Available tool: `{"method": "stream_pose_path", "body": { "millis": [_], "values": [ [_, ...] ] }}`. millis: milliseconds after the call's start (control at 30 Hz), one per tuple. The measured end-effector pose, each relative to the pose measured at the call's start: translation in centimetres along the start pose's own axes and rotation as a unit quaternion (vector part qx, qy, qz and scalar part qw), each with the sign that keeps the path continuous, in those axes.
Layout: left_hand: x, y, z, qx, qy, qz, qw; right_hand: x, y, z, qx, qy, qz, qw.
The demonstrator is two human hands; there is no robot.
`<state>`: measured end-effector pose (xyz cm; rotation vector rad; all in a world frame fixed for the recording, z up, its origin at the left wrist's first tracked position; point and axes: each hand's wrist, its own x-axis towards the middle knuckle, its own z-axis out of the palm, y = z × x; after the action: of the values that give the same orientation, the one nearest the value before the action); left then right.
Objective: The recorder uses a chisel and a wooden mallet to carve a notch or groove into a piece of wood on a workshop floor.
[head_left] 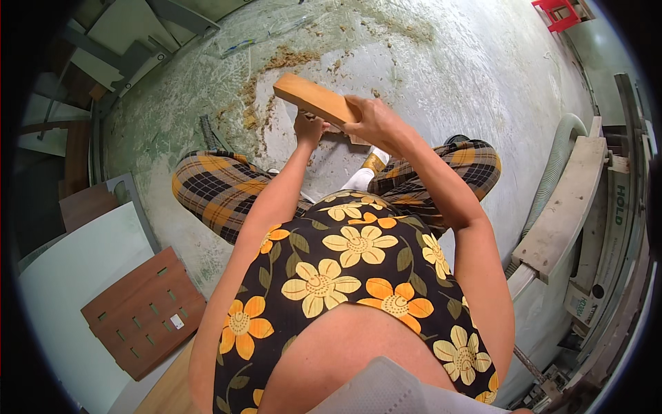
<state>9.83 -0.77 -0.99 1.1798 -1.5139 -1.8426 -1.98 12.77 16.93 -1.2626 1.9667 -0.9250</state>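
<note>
In front of me a long, light-brown wooden block (314, 96) is held up above the floor, tilted down toward the right. My right hand (379, 125) is closed round its right end, with the thumb on the near side. Just below the block's near edge is my left hand (309, 131), its fingers curled in. The block partly covers those fingers, so what they hold is not clear. Under the hands, between my crossed legs, lies a flat piece of wood (358, 138), mostly hidden. Nearby is a foot in a white sock (360, 181).
Wood shavings (293, 58) lie scattered over the concrete floor (483, 69). To the left are a slotted brown panel (145, 314) and a large white board (89, 276). A worn wooden beam (562, 200) and a ribbed hose (552, 172) stand at the right. A red stool (556, 14) is far right.
</note>
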Motion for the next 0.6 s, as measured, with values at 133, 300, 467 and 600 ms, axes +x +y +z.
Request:
{"method": "stream_pose_path", "body": {
  "millis": [133, 300, 467, 600],
  "values": [
    [0.1, 0.6, 0.2, 0.021, -0.004, 0.012, 1.0, -0.1, 0.1, -0.8, -0.05, 0.012, 0.046, 0.998],
    [0.0, -1.4, 0.0, 0.006, -0.031, 0.089, 0.996, -0.8, 3.9, -1.1, 0.13, 0.068, 0.072, 0.986],
    [-0.2, -1.0, 0.6, 0.009, -0.02, 0.091, 0.996, -2.8, 3.5, -2.9, 0.256, 0.091, 0.083, 0.959],
    [0.0, -1.1, 0.7, 0.008, -0.008, 0.037, 0.999, -3.6, 4.4, -3.1, 0.218, 0.139, 0.071, 0.963]
  ]
}}
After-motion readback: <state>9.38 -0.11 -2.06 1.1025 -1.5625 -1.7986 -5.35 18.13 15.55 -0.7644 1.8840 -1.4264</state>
